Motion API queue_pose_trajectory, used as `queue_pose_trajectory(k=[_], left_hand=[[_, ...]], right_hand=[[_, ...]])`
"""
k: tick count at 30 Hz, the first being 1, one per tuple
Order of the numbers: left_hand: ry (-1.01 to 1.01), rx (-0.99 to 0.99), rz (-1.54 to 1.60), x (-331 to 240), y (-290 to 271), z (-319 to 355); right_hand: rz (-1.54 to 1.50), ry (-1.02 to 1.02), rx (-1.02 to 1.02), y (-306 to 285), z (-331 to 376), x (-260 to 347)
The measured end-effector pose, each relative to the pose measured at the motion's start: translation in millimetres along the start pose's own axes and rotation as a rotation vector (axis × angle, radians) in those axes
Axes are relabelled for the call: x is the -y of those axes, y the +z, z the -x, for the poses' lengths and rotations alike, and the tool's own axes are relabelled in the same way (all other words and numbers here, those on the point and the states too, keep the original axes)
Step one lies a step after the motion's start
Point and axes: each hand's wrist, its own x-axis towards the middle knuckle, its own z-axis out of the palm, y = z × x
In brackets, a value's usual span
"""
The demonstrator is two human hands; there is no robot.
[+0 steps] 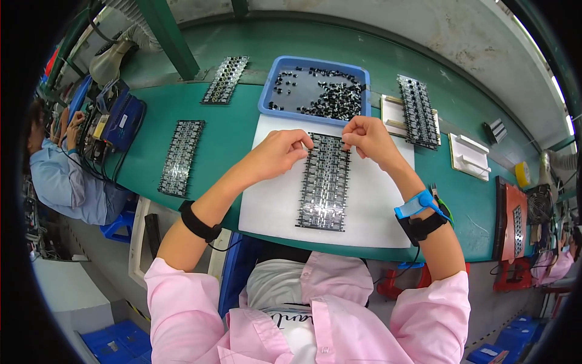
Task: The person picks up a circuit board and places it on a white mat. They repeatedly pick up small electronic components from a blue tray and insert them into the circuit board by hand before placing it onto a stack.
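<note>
A long panel of circuit boards [324, 188], dark with silvery parts, lies lengthwise before me on a white sheet [270, 212]. My left hand [279, 153] is at the panel's far left corner, thumb and forefinger pinched together. At the far right corner my right hand [368, 141] is closed in a similar pinch. Whatever is between the fingertips of either hand is too small to make out. Just beyond the hands stands a blue tray [265, 100] with many small black and silver components [336, 100] in it.
Similar panels lie at left [182, 158], far left [224, 80] and right [418, 112], the right one over a white fixture [393, 112]. Another white fixture [468, 156], green-handled pliers [439, 197] and yellow tape [522, 174] are farther right. A co-worker [73, 176] sits at left.
</note>
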Motion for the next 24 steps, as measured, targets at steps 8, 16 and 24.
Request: queue_pose_trajectory(k=[8, 16, 24], left_hand=[[-0.111, 0.019, 0.041, -4.2, 0.7, 6.3], [-0.011, -0.06, -0.008, 0.9, -0.1, 14.5], [0.259, -0.276, -0.249, 14.5, 3.2, 15.6]], right_hand=[[0.267, -0.235, -0.265, 23.6, -4.0, -16.1], [0.541, -0.45, -0.288, 23.7, -3.1, -19.5], [0.664, -0.529, -0.271, 25.2, -0.2, -15.7]])
